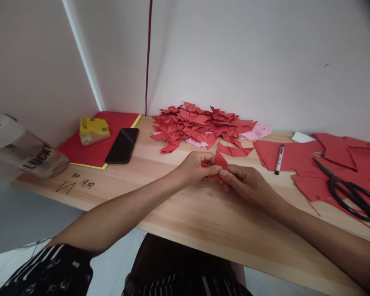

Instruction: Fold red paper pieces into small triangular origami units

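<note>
Between my two hands is a folded piece of red paper [221, 160], held just above the wooden table. My left hand [195, 167] pinches it from the left, thumb along its lower edge. From the right, my right hand [246, 181] grips the same paper, its thumb tip meeting the left thumb. The fingers cover most of the paper, so its full shape is hidden. Behind my hands lies a heap of folded red paper pieces [194, 123], with some pink ones among them. A single folded red piece [236, 150] rests at the heap's front right.
Right of my hands are red paper sheets [268, 152], a marker [279, 159] and black-handled scissors [348, 191]. To the left are a phone [122, 146], a yellow packet [94, 130] on red sheets [120, 119] and a clear bottle [27, 150]. A wall [234, 53] borders the wooden table [172, 213].
</note>
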Tool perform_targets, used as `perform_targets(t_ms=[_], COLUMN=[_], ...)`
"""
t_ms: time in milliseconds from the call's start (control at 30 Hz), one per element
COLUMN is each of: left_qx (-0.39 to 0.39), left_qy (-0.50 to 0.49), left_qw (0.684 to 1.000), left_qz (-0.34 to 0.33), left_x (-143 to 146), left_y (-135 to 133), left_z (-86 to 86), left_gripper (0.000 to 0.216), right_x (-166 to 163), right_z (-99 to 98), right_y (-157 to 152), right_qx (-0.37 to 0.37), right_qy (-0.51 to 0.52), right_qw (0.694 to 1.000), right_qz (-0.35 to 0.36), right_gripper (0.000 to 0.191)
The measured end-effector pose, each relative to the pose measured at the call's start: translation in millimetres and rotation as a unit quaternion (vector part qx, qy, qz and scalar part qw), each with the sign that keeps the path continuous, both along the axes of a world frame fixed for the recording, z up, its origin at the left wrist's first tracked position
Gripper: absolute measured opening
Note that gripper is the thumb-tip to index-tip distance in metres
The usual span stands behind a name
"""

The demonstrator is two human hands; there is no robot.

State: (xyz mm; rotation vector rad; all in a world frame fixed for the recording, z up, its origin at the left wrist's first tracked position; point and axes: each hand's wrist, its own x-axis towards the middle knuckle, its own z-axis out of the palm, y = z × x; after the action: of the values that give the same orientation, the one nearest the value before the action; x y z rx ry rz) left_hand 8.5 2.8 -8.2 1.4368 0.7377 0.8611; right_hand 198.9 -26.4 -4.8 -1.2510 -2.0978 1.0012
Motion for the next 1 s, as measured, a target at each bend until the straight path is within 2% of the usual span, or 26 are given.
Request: perform_targets(t_ms=[100,300,400,567,700,900,1000], left_qx=[-0.006,0.018,0.012,-0.053,-0.064,-0.01,-0.036], left_qy=[0.006,0.028,0.028,0.012,0.004,0.011,0.002], left_qw=[1.0,0.999,1.0,0.998,0.998,0.999,0.999], left_qz=[-0.006,0.026,-0.002,-0.04,-0.026,0.03,0.026], left_x=[0.6,-0.3,-1.1,-1.9,-0.7,1.9,3.0], left_y=[-0.8,1.9,3.2,2.1,1.2,1.3,1.2], left_z=[-2.0,-1.6,0.8,3.6,1.6,-3.0,-3.6], left_gripper=[0.024,0.023,0.025,0.034,0.036,0.025,0.03], right_x=[0.2,0.9,2.5,5.2,5.1,3.9,4.0], right_z=[-1.3,0.8,0.4,-2.6,-2.9,-4.5,-4.7], right_y=[0.1,0.0,0.0,2.1,2.4,2.0,1.8], right_qx=[0.009,0.038,0.023,-0.008,-0.023,-0.009,-0.004], right_qy=[-0.012,-0.01,-0.02,-0.03,-0.027,-0.025,-0.033], right_qw=[1.0,0.999,0.999,0.997,0.997,0.998,0.997], right_qz=[0.005,0.015,0.03,0.071,0.071,0.064,0.064], right_gripper=[0.042,0.033,0.035,0.039,0.038,0.038,0.039])
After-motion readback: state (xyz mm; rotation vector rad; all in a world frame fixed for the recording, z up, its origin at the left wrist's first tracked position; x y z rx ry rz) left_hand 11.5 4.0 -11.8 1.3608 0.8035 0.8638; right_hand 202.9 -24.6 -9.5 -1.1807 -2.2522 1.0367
